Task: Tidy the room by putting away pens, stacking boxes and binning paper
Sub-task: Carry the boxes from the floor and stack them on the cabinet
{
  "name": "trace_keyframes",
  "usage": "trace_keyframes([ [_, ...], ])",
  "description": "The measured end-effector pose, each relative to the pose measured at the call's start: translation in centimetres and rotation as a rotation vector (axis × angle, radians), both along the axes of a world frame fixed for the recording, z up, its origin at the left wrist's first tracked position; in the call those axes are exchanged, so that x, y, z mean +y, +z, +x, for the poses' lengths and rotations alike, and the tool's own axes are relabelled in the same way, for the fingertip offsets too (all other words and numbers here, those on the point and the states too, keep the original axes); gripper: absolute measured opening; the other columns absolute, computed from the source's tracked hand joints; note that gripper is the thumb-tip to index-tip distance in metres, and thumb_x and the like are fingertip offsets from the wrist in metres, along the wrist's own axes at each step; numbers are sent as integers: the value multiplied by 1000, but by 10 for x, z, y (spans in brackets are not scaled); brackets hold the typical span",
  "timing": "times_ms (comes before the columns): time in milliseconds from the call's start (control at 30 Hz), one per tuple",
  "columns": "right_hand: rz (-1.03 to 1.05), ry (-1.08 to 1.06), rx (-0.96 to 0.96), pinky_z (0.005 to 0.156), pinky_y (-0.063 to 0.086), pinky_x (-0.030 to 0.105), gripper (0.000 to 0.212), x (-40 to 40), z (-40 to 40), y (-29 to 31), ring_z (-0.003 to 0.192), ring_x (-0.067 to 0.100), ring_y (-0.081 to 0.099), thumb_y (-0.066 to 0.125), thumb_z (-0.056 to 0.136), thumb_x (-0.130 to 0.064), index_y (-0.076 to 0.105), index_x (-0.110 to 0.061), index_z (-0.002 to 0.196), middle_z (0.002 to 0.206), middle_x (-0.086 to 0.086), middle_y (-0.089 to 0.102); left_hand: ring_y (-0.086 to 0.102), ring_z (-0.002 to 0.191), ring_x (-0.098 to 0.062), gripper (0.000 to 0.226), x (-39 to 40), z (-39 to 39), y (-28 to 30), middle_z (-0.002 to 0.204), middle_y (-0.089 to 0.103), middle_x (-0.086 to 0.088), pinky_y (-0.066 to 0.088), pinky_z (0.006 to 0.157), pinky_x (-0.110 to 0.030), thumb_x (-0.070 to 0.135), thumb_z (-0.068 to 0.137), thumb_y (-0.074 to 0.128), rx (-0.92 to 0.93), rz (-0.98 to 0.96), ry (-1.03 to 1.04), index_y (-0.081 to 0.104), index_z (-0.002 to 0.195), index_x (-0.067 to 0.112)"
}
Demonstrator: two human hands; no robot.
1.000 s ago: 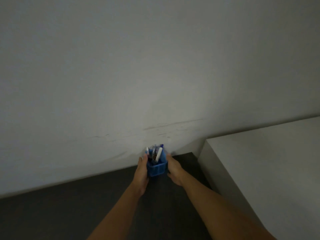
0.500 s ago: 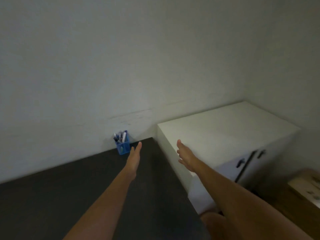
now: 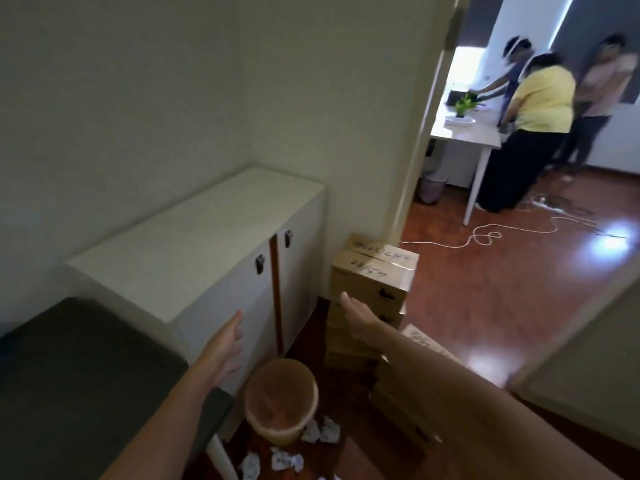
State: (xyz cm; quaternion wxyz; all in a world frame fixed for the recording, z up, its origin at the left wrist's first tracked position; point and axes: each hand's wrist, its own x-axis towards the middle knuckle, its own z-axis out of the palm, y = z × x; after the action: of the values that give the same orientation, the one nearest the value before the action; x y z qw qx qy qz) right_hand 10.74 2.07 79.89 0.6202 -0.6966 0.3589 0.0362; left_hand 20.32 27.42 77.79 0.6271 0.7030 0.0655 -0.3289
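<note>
**Room contents, hands empty**

Left hand [image 3: 225, 344] and right hand [image 3: 356, 315] are being held out, released. Cardboard boxes [image 3: 372, 282] are being kept stacked beside the white cabinet [image 3: 194, 251]; crumpled paper [image 3: 320, 433] is being left around the wastebasket [image 3: 282, 400].

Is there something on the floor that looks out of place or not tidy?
Yes. Several crumpled paper balls lie on the wooden floor around the foot of the wicker bin, not inside it. The stack of cardboard boxes beside the white cabinet is uneven, with boxes shifted against each other.
</note>
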Motion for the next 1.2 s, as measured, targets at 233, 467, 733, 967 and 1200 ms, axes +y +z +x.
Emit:
trace_keyframes([
  [233, 52, -140, 87, 107, 36, 47, 64, -113, -116, -42, 136, 38, 36, 28, 100, -53, 29, -13, 149, 151, 18, 34, 28, 143, -30, 78, -116, -71, -35, 156, 30, -4, 25, 112, -56, 62, 88, 47, 113, 116, -209, 24, 151, 22],
  [467, 66, -295, 229, 77, 48, 32, 56, -266, -179, -118, 91, 22, 51, 33, 98, -54, 43, -19, 140, 131, 13, 49, 25, 144, -29, 76, -288, -92, -89, 157, 28, -4, 26, 112, -53, 62, 89, 47, 200, 203, -333, 26, 150, 22],
  [733, 67, -321, 466, 71, 50, 33, 64, -406, -216, -247, 109, 28, 56, 37, 97, -54, 45, -7, 139, 127, 15, 56, 31, 142, -28, 69, -433, -114, -193, 155, 32, -6, 27, 112, -49, 55, 93, 48, 299, 324, -366, 31, 149, 20],
  [967, 177, -393, 593, 101, 46, 49, 73, -444, -200, -388, 130, 32, 46, 49, 90, -58, 35, -12, 145, 148, 13, 42, 35, 139, -29, 69, -512, -63, -325, 153, 35, -10, 33, 109, -43, 54, 93, 47, 186, 532, -422, 33, 148, 15],
  [1200, 259, -660, 522, 101, 45, 56, 117, -468, -180, -554, 126, 36, 50, 65, 55, -81, 28, -17, 146, 143, 14, 47, 36, 138, -32, 83, -579, -3, -483, 153, 35, -11, 34, 109, -48, 61, 84, 58, 90, 599, -509, 31, 149, 18],
])
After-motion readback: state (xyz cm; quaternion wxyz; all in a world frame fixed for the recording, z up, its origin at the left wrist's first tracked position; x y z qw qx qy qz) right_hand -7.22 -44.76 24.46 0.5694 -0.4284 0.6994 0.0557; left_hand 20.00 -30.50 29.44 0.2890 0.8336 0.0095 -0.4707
